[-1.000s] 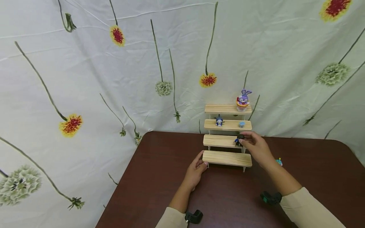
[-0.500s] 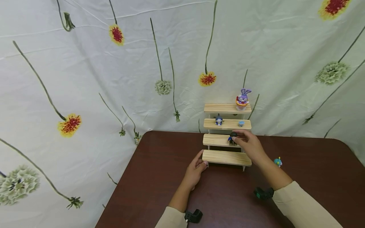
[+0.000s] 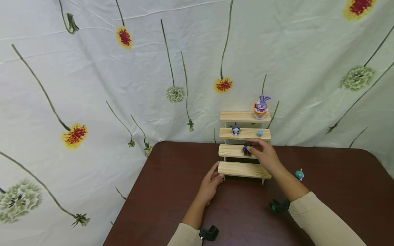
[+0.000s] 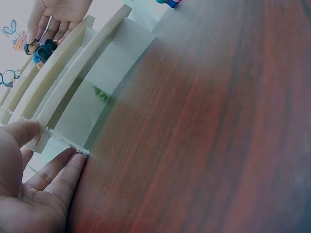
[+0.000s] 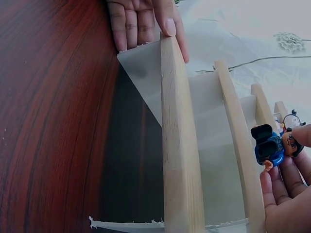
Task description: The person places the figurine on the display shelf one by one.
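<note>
A tiered wooden display stand point(image 3: 244, 169) with clear side panels stands at the back of the table. My left hand point(image 3: 210, 185) holds its lower left end, with the thumb point(image 4: 24, 130) on the lowest board and other fingers against the side panel. At the second board from the bottom, my right hand point(image 3: 267, 158) pinches a small dark-haired toy figurine point(image 5: 272, 145) in blue and black by its head. The figurine is upright at that board in the head view; whether its feet touch the wood, I cannot tell.
A purple rabbit figurine point(image 3: 261, 107) stands on the top board. One board lower are a blue figurine point(image 3: 235, 130) and a tiny light-blue piece point(image 3: 260, 133). A teal figurine point(image 3: 299, 175) is on the brown table point(image 3: 172, 191), right of the stand. Flowered cloth point(image 3: 147, 68) hangs behind.
My right hand has moved left along the second board from the bottom, carrying the dark-haired figurine from its right end toward the middle. The left hand stays at the stand.
</note>
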A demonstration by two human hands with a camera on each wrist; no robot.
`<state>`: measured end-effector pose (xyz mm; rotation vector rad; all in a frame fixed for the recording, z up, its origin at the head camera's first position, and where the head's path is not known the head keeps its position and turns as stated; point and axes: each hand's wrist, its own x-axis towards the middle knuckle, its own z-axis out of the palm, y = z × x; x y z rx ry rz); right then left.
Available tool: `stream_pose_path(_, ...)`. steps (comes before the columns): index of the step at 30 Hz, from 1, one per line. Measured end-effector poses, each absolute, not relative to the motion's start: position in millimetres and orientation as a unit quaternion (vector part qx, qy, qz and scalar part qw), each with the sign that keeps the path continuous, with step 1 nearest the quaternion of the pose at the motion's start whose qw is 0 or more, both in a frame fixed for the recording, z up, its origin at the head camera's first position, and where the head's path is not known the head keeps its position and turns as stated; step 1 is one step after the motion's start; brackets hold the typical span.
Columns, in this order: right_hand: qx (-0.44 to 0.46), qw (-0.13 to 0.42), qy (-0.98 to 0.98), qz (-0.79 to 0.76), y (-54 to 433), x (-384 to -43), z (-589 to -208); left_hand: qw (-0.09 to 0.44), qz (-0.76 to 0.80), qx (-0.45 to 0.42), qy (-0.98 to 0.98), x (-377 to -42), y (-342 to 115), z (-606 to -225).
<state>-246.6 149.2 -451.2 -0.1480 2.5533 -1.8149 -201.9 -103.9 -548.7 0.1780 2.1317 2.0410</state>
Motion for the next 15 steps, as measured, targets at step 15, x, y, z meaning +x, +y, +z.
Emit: stream_pose_path(15,-0.041,0.007,0.812,-0.583,148.0,-247.6,-451.7,0.092,0.689,0.058,0.717,-202.7,-103.0,-549.4)
